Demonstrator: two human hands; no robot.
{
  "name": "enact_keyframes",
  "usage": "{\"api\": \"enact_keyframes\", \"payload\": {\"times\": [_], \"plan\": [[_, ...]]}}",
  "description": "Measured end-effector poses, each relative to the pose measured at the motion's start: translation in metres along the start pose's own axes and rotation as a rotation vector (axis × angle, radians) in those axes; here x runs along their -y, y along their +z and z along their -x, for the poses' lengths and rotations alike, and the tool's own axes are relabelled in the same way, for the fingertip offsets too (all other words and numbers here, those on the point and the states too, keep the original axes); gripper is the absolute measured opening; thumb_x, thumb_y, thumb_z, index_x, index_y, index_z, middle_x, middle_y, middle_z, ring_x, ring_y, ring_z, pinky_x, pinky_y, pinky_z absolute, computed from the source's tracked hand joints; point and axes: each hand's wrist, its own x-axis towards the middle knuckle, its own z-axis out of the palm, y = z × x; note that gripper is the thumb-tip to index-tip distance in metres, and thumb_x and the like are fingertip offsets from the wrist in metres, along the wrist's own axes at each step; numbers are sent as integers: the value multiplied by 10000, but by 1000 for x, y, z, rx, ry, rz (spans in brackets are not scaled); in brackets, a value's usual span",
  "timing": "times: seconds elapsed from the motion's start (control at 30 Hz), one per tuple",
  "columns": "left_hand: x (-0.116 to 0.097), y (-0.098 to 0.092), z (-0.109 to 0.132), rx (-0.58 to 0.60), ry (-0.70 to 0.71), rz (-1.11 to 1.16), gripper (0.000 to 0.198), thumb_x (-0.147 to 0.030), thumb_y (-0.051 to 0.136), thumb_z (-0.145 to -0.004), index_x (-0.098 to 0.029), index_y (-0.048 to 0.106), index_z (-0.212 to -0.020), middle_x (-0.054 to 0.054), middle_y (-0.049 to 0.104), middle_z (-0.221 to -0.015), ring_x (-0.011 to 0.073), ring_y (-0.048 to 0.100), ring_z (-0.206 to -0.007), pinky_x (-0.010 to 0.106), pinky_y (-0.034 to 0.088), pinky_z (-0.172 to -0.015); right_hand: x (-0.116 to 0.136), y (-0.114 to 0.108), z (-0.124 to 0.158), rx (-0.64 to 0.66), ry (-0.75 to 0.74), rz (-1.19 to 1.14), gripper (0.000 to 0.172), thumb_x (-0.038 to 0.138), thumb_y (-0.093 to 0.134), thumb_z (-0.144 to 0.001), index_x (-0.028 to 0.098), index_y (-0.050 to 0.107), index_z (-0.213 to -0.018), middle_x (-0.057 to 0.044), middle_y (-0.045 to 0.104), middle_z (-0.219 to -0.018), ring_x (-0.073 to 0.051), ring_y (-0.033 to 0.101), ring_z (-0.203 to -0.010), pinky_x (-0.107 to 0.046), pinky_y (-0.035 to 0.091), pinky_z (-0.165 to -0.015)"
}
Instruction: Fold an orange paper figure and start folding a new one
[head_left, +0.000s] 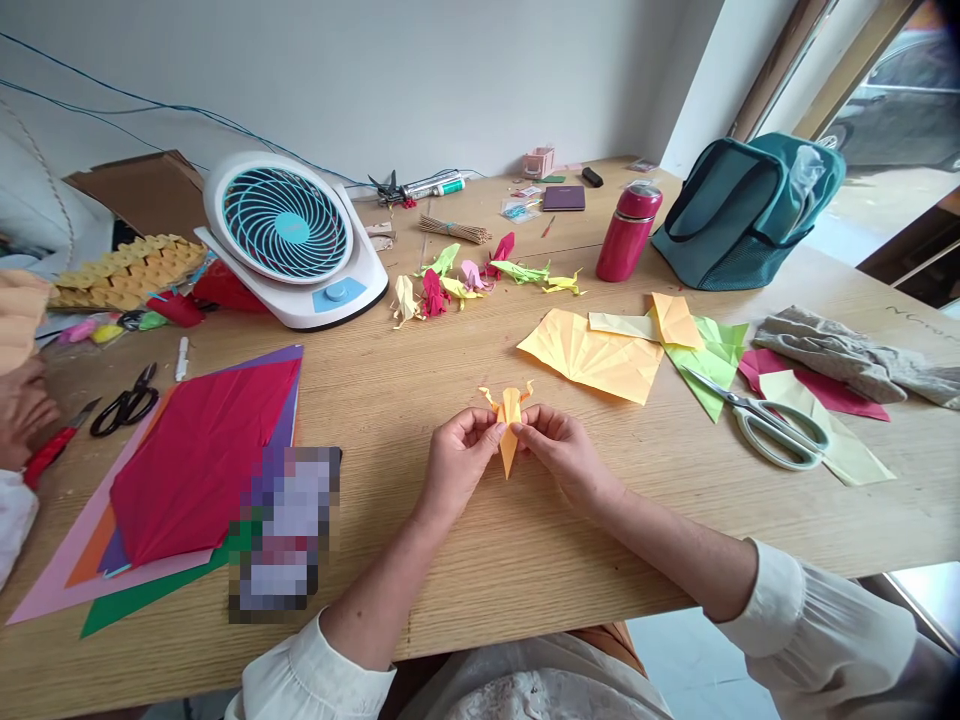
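Between my two hands is a small orange origami figure (509, 408), with two thin bent limbs at its top and a pointed end toward me. My left hand (466, 445) pinches its left side between thumb and fingers. On the other side my right hand (559, 448) pinches it too, its thumb close to the left thumb. Both hands are just above the wooden table (465, 590). Beyond them lies a creased orange sheet (592, 355). Farther back stand several folded paper figures (465, 280) in yellow, green, pink and red.
White-handled scissors (780, 430) lie among paper scraps at right, near a grey cloth (847, 345). A red flask (628, 235) and teal bag (739, 215) stand behind. Leftward are a fan (289, 235), coloured sheets (210, 450), black scissors (127, 405) and another person's hand (26, 405).
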Motion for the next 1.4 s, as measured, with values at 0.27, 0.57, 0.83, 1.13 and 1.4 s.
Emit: {"api": "enact_keyframes", "payload": {"times": [0.27, 0.57, 0.83, 1.13, 1.4], "plan": [[0, 1, 0, -23, -29, 38, 229, -356, 766, -746, -149, 669, -740, -41, 579, -606, 68, 465, -520, 204, 377, -511, -1, -2, -1, 30, 13, 17, 465, 605, 821, -666, 186, 620, -687, 25, 595, -608, -107, 500, -582, -267, 408, -603], [-5, 0, 1, -14, -100, 87, 296, -366, 856, -637, -154, 740, -809, 3, 675, -668, 98, 537, -576, 210, 367, -522, 0, -2, -2, 14, 19, -24, 429, 567, 842, -663, 194, 631, -685, 23, 591, -616, -115, 496, -589, -274, 398, -600], [2, -3, 0, -18, -148, 63, 334, -424, 871, -609, -141, 719, -699, 15, 647, -632, 104, 538, -571, 191, 354, -430, -2, -3, -4, 7, 32, -79, 427, 544, 877, -619, 190, 663, -728, 24, 611, -637, -115, 520, -617, -276, 411, -638], [-4, -4, 0, 77, -215, 12, 356, -451, 864, -596, -135, 716, -665, 33, 644, -644, 106, 533, -582, 180, 360, -427, -1, -3, -5, -8, 24, -90, 427, 534, 878, -616, 190, 650, -726, 32, 599, -631, -108, 508, -594, -275, 408, -617], [-4, -1, 1, 88, -209, 4, 332, -447, 828, -646, -149, 685, -680, -17, 515, -593, 76, 412, -536, 175, 282, -418, -2, -6, -4, 42, 17, -38, 411, 533, 851, -667, 193, 633, -740, 37, 572, -627, -113, 497, -605, -276, 389, -628]]}}
